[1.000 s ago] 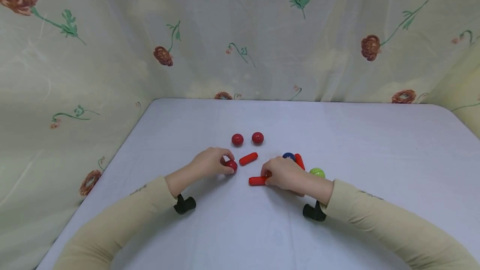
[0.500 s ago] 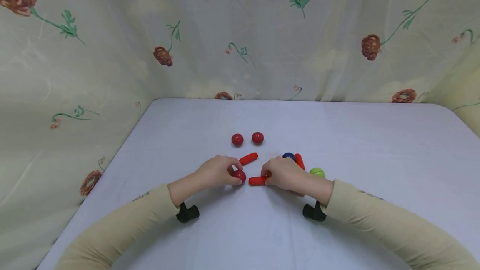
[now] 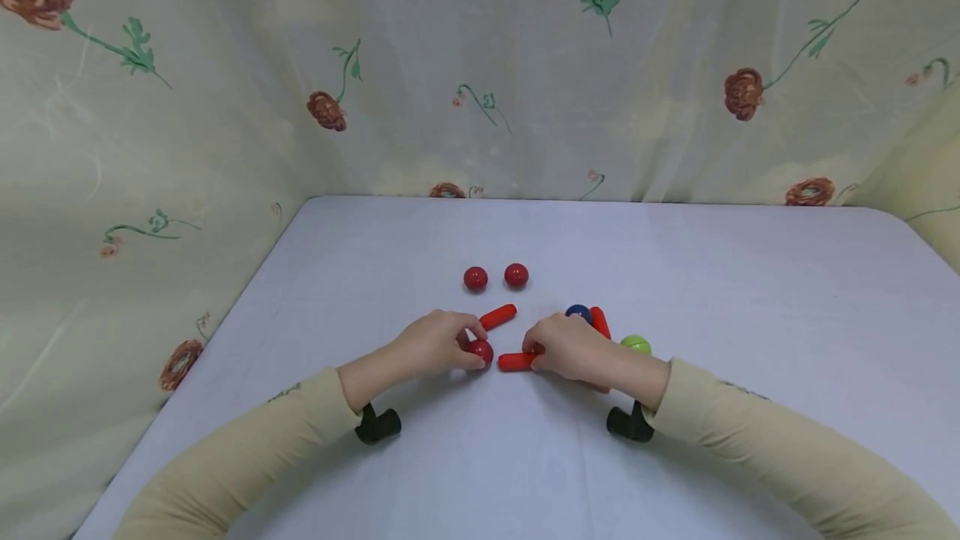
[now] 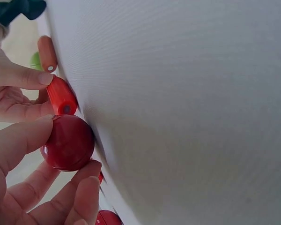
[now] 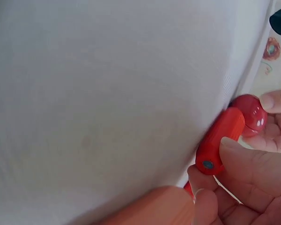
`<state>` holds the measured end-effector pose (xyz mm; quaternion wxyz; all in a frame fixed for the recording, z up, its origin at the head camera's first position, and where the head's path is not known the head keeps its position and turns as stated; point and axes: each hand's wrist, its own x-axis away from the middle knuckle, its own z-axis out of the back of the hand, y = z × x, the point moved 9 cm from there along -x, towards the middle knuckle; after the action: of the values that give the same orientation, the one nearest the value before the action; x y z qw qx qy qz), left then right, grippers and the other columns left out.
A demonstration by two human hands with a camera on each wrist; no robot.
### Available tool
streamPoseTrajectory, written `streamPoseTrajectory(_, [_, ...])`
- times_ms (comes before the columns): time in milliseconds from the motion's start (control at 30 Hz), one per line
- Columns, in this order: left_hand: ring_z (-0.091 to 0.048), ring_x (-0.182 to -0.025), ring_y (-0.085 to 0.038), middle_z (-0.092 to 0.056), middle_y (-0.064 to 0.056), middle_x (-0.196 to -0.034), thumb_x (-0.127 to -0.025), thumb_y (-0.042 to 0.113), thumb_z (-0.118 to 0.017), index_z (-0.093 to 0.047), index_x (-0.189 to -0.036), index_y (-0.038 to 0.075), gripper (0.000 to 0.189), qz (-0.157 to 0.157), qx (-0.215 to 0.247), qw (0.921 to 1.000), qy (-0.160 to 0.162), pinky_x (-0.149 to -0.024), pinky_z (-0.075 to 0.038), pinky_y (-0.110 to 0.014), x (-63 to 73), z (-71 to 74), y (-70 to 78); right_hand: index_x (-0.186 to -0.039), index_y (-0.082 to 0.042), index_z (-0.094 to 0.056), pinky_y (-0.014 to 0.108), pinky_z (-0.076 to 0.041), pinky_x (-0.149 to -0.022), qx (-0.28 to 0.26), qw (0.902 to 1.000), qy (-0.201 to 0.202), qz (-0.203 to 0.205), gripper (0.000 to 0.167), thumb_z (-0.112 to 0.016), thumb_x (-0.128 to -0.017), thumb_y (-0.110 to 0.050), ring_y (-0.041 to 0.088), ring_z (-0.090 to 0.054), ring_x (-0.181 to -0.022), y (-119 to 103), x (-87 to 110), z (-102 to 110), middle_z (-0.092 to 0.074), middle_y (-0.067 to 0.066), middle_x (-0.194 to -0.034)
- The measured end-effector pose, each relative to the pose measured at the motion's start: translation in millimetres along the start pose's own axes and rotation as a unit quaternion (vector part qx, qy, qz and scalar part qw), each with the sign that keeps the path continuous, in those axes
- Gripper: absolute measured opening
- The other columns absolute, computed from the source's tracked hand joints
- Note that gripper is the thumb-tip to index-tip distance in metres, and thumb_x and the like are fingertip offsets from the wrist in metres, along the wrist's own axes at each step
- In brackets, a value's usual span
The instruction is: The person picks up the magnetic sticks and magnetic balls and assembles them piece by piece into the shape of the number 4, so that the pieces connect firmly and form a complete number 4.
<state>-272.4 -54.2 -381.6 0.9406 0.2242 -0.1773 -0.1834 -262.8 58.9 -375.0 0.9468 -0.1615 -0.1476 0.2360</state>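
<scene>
My left hand [image 3: 437, 344] holds a glossy red ball [image 3: 481, 352] between thumb and fingers, low over the table. A short red rod [image 3: 514, 362] lies just to its right, its right end pinched by my right hand [image 3: 566, 347]. In the head view a narrow gap shows between ball and rod; the left wrist view has the ball [image 4: 68, 143] right at the end of the rod [image 4: 62, 95]. A small grey disc [image 5: 208, 164] is set in the rod's end in the right wrist view. My right palm partly hides an orange-red rod [image 5: 152, 208].
Behind my hands are two red balls [image 3: 476, 278] and a loose red rod [image 3: 498, 317]. Beyond the right hand sit a dark blue ball [image 3: 578, 312], another red rod [image 3: 600, 322] and a light green ball [image 3: 637, 344]. A flowered curtain [image 3: 420, 65] surrounds the white table [image 3: 712, 273].
My left hand has moved right and nearer to me, bringing the red ball beside the rod's left end, then stayed there. The right hand has kept its place on the rod.
</scene>
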Motion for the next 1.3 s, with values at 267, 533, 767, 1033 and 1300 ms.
streamPoseTrajectory(267, [-0.054, -0.071, -0.013, -0.063, 0.0, -0.083, -0.076, 0.02, -0.074, -0.064, -0.1, 0.013, 0.027, 0.004, 0.006, 1.0, -0.001, -0.06, -0.046, -0.023, -0.2, 0.0, -1.4, -0.1, -0.008, -0.069, 0.03, -0.049, -0.073, -0.015, 0.9998, 0.007, 0.011, 0.021, -0.069, -0.08, -0.011, 0.015, -0.054, -0.076, -1.4, 1.1, 6.8, -0.065, 0.002, -0.086])
streamPoseTrajectory(533, [-0.054, -0.071, -0.014, -0.063, 0.0, -0.083, -0.076, 0.021, -0.074, -0.064, -0.1, 0.013, 0.027, 0.002, 0.014, 0.9999, -0.002, -0.06, -0.046, -0.023, -0.5, -0.7, -1.8, -0.099, -0.007, -0.07, 0.029, -0.048, -0.072, -0.02, 0.9994, 0.006, 0.029, 0.019, -0.069, -0.08, -0.01, 0.014, -0.053, -0.076, -5.9, 2.7, 10.9, -0.065, 0.002, -0.086])
streamPoseTrajectory(767, [-0.054, -0.071, -0.014, -0.063, -0.001, -0.084, -0.076, 0.021, -0.074, -0.064, -0.101, 0.013, 0.028, 0.0, 0.012, 0.9999, 0.003, -0.06, -0.047, -0.023, -0.2, -0.4, -0.8, -0.102, -0.007, -0.069, 0.029, -0.049, -0.074, -0.028, 0.9996, 0.0, 0.009, 0.022, -0.069, -0.08, -0.011, 0.015, -0.054, -0.078, -5.3, 2.6, 10.8, -0.066, 0.004, -0.089])
streamPoseTrajectory(1033, [-0.054, -0.07, -0.013, -0.063, -0.001, -0.083, -0.076, 0.021, -0.074, -0.064, -0.101, 0.012, 0.028, -0.008, 0.012, 0.9999, 0.005, -0.06, -0.046, -0.023, 0.3, 0.1, 0.1, -0.1, -0.005, -0.069, 0.03, -0.05, -0.074, -0.03, 0.9993, 0.007, 0.021, 0.021, -0.069, -0.08, -0.01, 0.015, -0.054, -0.077, -7.7, 3.2, 11.6, -0.066, 0.005, -0.089])
streamPoseTrajectory(1300, [-0.054, -0.071, -0.014, -0.063, 0.0, -0.084, -0.076, 0.021, -0.074, -0.065, -0.101, 0.013, 0.028, -0.008, 0.013, 0.9998, 0.009, -0.06, -0.046, -0.023, -1.0, 0.2, -1.1, -0.102, -0.005, -0.068, 0.03, -0.05, -0.074, -0.039, 0.9992, 0.004, 0.008, 0.022, -0.068, -0.081, -0.01, 0.016, -0.055, -0.079, -3.4, 3.4, 16.3, -0.066, 0.005, -0.091])
